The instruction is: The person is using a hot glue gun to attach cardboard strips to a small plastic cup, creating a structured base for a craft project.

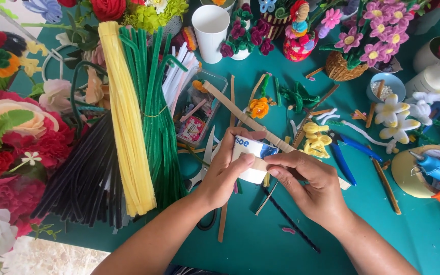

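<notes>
Over teal table | left hand steadies small white cup | right hand presses tan strip against it, both gripping firmly.

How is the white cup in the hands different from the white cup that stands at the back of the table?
The held cup lies on its side between the left hand and the right hand; the standing cup is upright, mouth up, untouched. The held cup carries a printed label and a tan strip against it; the standing cup is plain. Both are white paper cups.
</notes>
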